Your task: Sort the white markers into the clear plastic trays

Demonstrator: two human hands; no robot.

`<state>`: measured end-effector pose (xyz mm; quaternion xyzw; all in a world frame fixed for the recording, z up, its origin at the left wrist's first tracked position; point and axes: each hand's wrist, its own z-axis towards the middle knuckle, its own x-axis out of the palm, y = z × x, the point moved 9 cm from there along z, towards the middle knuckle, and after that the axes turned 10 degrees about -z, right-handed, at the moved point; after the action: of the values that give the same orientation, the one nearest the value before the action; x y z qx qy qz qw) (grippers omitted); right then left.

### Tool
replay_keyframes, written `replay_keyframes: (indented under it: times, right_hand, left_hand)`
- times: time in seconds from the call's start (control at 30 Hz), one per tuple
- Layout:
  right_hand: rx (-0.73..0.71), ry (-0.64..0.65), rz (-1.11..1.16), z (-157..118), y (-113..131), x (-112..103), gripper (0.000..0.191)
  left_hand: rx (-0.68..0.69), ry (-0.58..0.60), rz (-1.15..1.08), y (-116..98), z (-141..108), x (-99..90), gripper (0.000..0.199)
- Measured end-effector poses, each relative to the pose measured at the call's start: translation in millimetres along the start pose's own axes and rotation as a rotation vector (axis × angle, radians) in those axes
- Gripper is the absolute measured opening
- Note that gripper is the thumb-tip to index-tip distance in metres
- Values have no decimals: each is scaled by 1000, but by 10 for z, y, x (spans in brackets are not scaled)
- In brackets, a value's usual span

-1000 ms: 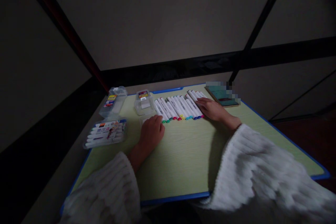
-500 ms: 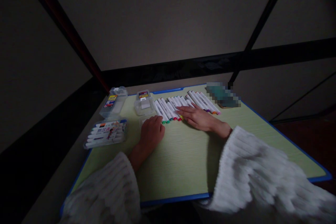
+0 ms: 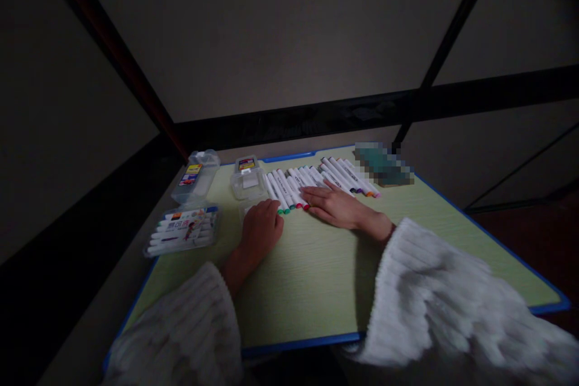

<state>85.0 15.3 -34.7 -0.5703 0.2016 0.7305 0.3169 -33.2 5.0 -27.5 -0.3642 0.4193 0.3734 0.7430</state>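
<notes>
White markers [image 3: 279, 188] with coloured ends lie side by side in a row across the table, pointing slightly away from me. My right hand [image 3: 337, 205] lies flat over the middle of the row, fingers stretched to the left and touching several markers, hiding some of their ends. At the row's left end rests my left hand [image 3: 260, 228], its fingers curled beside the green-ended markers. What is under those fingers, if anything, is hidden. The edge of a clear plastic piece shows just behind that hand.
A clear case full of markers [image 3: 183, 230] sits at the table's left edge. Behind it stands an open clear case [image 3: 194, 176], with a smaller clear case [image 3: 248, 180] to its right. A blurred-out green rectangular object [image 3: 384, 164] lies at the back right of the blue-edged table [image 3: 307, 289].
My right hand has slid slightly left along the markers, uncovering more dark and purple ends on its right. My left hand stays nearly where it was.
</notes>
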Motion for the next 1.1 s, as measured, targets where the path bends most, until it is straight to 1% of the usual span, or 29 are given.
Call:
replay_keyframes:
  times: [0.17, 0.33, 0.53, 0.73, 0.83, 0.93, 1.1]
  right_hand:
    - [-28, -8, -40, 64, 121, 70, 51]
    - [-31, 10, -59, 94, 146, 142, 52]
    - [-27, -11, -59, 78, 167, 72, 50]
    - [-26, 12, -90, 58, 204, 13, 47]
    - [-12, -1, -97, 44, 167, -52, 45]
    - [7, -17, -108, 20, 85, -119, 43]
    - [9, -14, -118, -22, -17, -118, 40]
  left_hand:
    - [-2, -4, 9, -26, 15, -7, 20]
    - [14, -9, -6, -44, 16, -14, 20]
    - [10, 0, -11, -54, 15, -16, 19]
    - [16, 12, 2, -79, 7, -24, 19]
    - [23, -12, 17, -80, 5, -56, 18]
    - [40, -65, 35, -84, 4, -109, 14]
    - [74, -115, 56, -103, -6, -157, 11]
